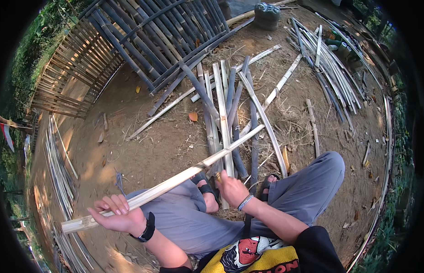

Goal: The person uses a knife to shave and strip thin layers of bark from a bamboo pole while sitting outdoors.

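Observation:
A long split bamboo strip [175, 179] slants across my lap, its near end out to the left and its far end over the pile ahead. My left hand [118, 218] is around it close to the near end, fingers curled over the strip's far side. Just below the strip's middle, my right hand [232, 193] is closed in a fist. Something small and yellowish shows at its fingers, too little to tell what it is. Under the strip's far half lie pale split bamboo pieces [224, 118] and dark bamboo pieces [234, 98], crossing one another on the ground.
A dark bamboo panel [162, 41] stands at the far left, beside a slatted bamboo fence [73, 75]. Bundles of strips lie at far right [330, 68] and left [59, 168]. A dark round bundle [266, 17] sits at the back. Shavings [294, 123] litter the dirt.

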`<move>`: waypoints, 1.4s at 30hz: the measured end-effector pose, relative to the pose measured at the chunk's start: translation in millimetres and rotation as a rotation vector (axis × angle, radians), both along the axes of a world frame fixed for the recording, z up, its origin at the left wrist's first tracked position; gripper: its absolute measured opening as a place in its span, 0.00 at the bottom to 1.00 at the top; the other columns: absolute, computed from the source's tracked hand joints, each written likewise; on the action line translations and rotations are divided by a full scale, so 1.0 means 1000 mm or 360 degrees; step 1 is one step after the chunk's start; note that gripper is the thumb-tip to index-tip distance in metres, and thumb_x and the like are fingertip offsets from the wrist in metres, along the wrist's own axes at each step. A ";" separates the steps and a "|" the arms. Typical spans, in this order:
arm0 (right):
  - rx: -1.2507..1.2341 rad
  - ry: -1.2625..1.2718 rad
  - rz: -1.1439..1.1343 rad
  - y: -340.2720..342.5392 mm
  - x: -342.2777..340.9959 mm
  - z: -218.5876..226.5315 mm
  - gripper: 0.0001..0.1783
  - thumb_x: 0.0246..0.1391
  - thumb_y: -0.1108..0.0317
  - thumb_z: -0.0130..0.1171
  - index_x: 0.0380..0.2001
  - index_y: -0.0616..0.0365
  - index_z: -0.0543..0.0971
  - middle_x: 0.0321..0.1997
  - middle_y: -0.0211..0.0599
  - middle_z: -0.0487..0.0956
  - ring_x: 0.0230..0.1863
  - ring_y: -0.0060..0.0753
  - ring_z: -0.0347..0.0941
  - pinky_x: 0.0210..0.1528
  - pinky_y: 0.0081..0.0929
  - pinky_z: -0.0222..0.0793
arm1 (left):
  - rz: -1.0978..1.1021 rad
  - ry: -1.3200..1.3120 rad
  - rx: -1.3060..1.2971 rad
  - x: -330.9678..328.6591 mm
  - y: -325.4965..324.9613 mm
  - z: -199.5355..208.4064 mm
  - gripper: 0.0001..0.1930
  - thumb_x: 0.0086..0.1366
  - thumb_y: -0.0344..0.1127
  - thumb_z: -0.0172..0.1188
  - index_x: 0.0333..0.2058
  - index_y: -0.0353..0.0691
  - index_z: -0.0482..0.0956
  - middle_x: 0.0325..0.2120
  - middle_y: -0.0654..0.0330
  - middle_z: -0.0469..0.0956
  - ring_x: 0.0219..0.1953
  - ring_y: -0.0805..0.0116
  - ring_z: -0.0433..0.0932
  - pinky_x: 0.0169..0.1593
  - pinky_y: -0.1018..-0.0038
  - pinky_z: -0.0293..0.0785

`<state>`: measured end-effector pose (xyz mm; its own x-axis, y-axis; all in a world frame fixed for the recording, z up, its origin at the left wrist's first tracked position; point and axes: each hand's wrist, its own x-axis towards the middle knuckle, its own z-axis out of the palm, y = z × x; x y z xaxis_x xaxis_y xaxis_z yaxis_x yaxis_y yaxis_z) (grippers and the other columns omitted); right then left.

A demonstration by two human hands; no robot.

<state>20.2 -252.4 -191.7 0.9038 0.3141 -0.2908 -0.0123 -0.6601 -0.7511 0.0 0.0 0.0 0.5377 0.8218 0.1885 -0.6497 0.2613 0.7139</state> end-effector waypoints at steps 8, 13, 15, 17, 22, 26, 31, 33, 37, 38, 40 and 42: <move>0.0019 0.0119 0.0155 -0.005 -0.018 0.032 0.14 0.62 0.64 0.48 0.39 0.66 0.61 0.23 0.67 0.75 0.30 0.72 0.73 0.32 0.60 0.69 | 0.0088 0.0099 -0.0107 -0.009 -0.012 -0.007 0.22 0.73 0.50 0.40 0.20 0.46 0.63 0.06 0.68 0.55 0.06 0.79 0.51 0.12 0.82 0.45; -0.0182 0.0043 -0.0252 -0.040 0.029 -0.027 0.14 0.62 0.63 0.47 0.38 0.65 0.63 0.25 0.68 0.76 0.32 0.70 0.74 0.35 0.59 0.72 | 0.0062 0.0067 0.0007 -0.006 -0.001 -0.001 0.22 0.73 0.50 0.40 0.21 0.46 0.62 0.07 0.69 0.55 0.06 0.79 0.51 0.12 0.82 0.44; -0.0093 -0.0006 -0.0083 -0.019 0.011 -0.008 0.14 0.62 0.63 0.48 0.38 0.64 0.62 0.25 0.68 0.76 0.31 0.70 0.74 0.35 0.59 0.71 | 0.0074 0.0057 0.0003 -0.006 -0.001 -0.001 0.22 0.73 0.51 0.40 0.20 0.46 0.62 0.07 0.69 0.55 0.06 0.79 0.51 0.12 0.82 0.44; 0.0047 0.0042 0.0080 0.002 -0.006 0.020 0.15 0.62 0.61 0.47 0.39 0.64 0.62 0.24 0.66 0.76 0.30 0.72 0.73 0.35 0.61 0.70 | 0.0064 0.0030 -0.0027 -0.006 -0.001 -0.004 0.22 0.73 0.51 0.40 0.20 0.47 0.61 0.07 0.69 0.55 0.07 0.79 0.50 0.12 0.82 0.43; -0.0134 0.0045 -0.0252 -0.029 0.027 -0.020 0.14 0.63 0.62 0.47 0.39 0.64 0.62 0.23 0.66 0.76 0.29 0.71 0.74 0.32 0.59 0.71 | 0.0093 0.0077 -0.0020 -0.003 -0.002 -0.001 0.22 0.73 0.51 0.40 0.20 0.46 0.61 0.07 0.69 0.55 0.07 0.79 0.50 0.12 0.82 0.43; 0.0116 0.0047 0.0164 0.011 -0.009 0.042 0.13 0.63 0.64 0.47 0.38 0.64 0.61 0.23 0.65 0.76 0.28 0.70 0.74 0.32 0.58 0.70 | 0.0094 0.0028 -0.0038 -0.003 -0.006 -0.002 0.22 0.73 0.51 0.39 0.20 0.46 0.62 0.07 0.69 0.54 0.06 0.79 0.50 0.11 0.82 0.43; 0.0052 0.0099 -0.0032 0.008 -0.004 0.035 0.15 0.63 0.61 0.48 0.40 0.64 0.62 0.22 0.63 0.76 0.27 0.69 0.74 0.29 0.57 0.70 | -0.0029 -0.0064 0.0077 -0.006 -0.002 -0.005 0.22 0.73 0.48 0.40 0.20 0.45 0.62 0.07 0.68 0.55 0.06 0.79 0.51 0.11 0.82 0.47; 0.0110 0.0102 -0.0049 0.009 -0.009 0.033 0.15 0.62 0.64 0.50 0.40 0.65 0.62 0.21 0.66 0.75 0.27 0.70 0.74 0.26 0.58 0.69 | -0.0018 -0.0093 0.0063 -0.005 -0.007 -0.002 0.23 0.74 0.49 0.39 0.20 0.46 0.61 0.07 0.69 0.55 0.05 0.79 0.51 0.10 0.82 0.46; 0.0307 -0.0110 0.0165 0.037 -0.039 0.075 0.14 0.62 0.65 0.50 0.39 0.64 0.61 0.20 0.64 0.75 0.25 0.68 0.74 0.27 0.57 0.70 | 0.0030 -0.0055 0.0079 -0.012 -0.021 0.003 0.24 0.74 0.51 0.37 0.19 0.47 0.61 0.06 0.69 0.54 0.05 0.79 0.51 0.11 0.84 0.44; 0.0337 -0.0181 0.0162 0.037 -0.043 0.078 0.13 0.62 0.65 0.50 0.39 0.64 0.61 0.20 0.64 0.75 0.24 0.68 0.73 0.28 0.56 0.70 | 0.0038 -0.0050 0.0103 -0.013 -0.023 0.004 0.24 0.74 0.51 0.36 0.19 0.47 0.61 0.06 0.69 0.54 0.05 0.79 0.51 0.11 0.84 0.44; 0.0239 0.0123 0.0040 0.018 -0.026 0.051 0.14 0.62 0.65 0.50 0.39 0.64 0.61 0.19 0.63 0.74 0.25 0.68 0.73 0.27 0.56 0.70 | 0.0070 -0.0049 0.0119 -0.018 -0.023 0.004 0.24 0.74 0.51 0.36 0.19 0.46 0.60 0.06 0.68 0.55 0.05 0.79 0.51 0.11 0.84 0.45; 0.0105 0.0094 -0.0034 0.013 -0.025 0.044 0.14 0.61 0.66 0.50 0.38 0.65 0.60 0.19 0.63 0.74 0.25 0.68 0.73 0.26 0.56 0.70 | 0.0069 -0.0080 0.0130 -0.021 -0.028 0.004 0.24 0.74 0.50 0.36 0.19 0.46 0.60 0.06 0.68 0.55 0.05 0.79 0.51 0.11 0.84 0.45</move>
<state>-4.9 -239.7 -147.3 0.8922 0.3154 -0.3232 -0.0715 -0.6081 -0.7906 -20.6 -27.6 3.5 0.4902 0.8250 0.2813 -0.6945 0.1747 0.6980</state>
